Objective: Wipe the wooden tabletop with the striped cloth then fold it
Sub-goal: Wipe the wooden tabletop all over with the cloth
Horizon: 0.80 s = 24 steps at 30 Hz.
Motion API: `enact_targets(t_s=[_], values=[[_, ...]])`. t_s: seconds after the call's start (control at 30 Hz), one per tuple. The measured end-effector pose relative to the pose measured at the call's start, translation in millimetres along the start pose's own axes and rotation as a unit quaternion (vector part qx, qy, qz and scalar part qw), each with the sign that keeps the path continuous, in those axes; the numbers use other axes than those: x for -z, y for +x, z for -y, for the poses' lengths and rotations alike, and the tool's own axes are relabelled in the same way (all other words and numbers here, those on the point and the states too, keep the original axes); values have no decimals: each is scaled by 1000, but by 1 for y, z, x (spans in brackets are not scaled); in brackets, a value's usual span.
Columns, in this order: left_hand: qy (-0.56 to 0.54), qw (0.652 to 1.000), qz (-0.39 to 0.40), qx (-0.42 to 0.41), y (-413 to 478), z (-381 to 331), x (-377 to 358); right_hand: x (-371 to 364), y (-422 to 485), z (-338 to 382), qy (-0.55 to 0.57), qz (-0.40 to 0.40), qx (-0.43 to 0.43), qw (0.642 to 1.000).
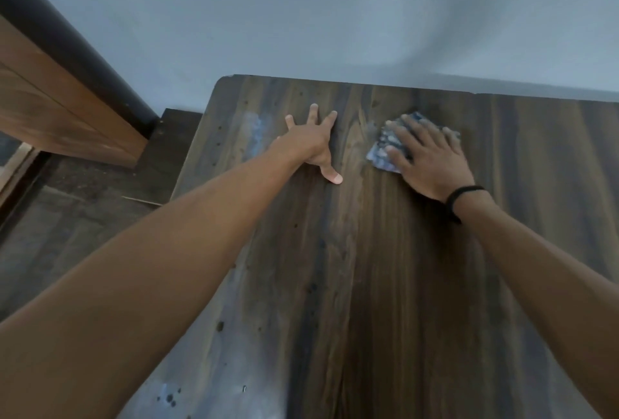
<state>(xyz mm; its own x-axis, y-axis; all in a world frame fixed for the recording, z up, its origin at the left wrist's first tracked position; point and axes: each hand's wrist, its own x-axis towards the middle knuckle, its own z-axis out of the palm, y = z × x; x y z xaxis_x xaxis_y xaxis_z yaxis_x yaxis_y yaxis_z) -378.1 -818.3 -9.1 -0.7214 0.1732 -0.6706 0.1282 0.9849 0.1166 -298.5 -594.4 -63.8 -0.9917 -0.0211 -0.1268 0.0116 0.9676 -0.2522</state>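
The dark wooden tabletop (385, 267) fills most of the view and runs up to a pale wall. A small blue-and-white striped cloth (385, 147) lies bunched on its far part. My right hand (428, 160) presses flat on top of the cloth with fingers spread, covering most of it. My left hand (315, 143) rests flat on the bare wood to the left of the cloth, fingers apart, holding nothing. A black band circles my right wrist.
The table's far edge meets the pale wall (335, 16). Left of the table is a dark wooden floor (83, 200), and a brown wooden door or cabinet panel (60, 107) with a black post stands at the far left.
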Motion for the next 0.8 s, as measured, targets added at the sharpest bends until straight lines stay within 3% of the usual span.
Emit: enact_targets(t_s=[0.13,0.3,0.43,0.5,0.6,0.8], values=[[-10,1000,-7,-7,0,2,1,15,44,-4,48,-22,-147,988],[-9,1000,-18,-17,-2,2,-1,2,36,9,0,13,10,1000],[-13,1000,-16,-12,0,3,1,15,69,5,44,-25,-128,990],[-17,1000,-14,-10,2,3,0,13,77,24,33,-3,-103,994],[-12,1000,-16,-16,3,3,-2,4,59,25,0,18,3,1000],[-22,1000,-14,-12,5,3,-1,12,81,28,31,3,-99,995]])
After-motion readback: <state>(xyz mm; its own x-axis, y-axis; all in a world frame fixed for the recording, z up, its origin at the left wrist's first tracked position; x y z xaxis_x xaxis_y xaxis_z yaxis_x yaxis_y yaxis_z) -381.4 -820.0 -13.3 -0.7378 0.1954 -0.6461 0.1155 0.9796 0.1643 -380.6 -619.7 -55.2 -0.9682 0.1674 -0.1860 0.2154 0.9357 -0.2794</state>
